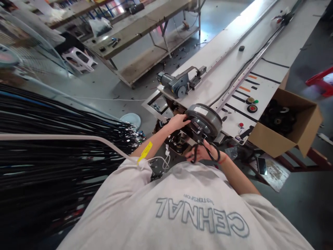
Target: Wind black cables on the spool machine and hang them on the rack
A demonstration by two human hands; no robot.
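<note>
A large dark roll (pixel 205 119) with a white label stands at the near end of the long white table. My left hand (pixel 178 123) is at the left edge of this roll, fingers bent and thumb towards it. The fingertips are partly hidden there, so what they pinch cannot be made out. Just below the roll, close to my shirt, my right hand (pixel 204 152) holds black-handled scissors (pixel 214 156), with the loops around the fingers. The scissors' blades point up towards the roll and are hard to make out.
A grey motor unit (pixel 173 83) sits on the white table (pixel 218 52), along with a metal rail and push buttons (pixel 252 108). An open cardboard box (pixel 275 139) of black parts is at the right. Black cables (pixel 52 149) hang at the left.
</note>
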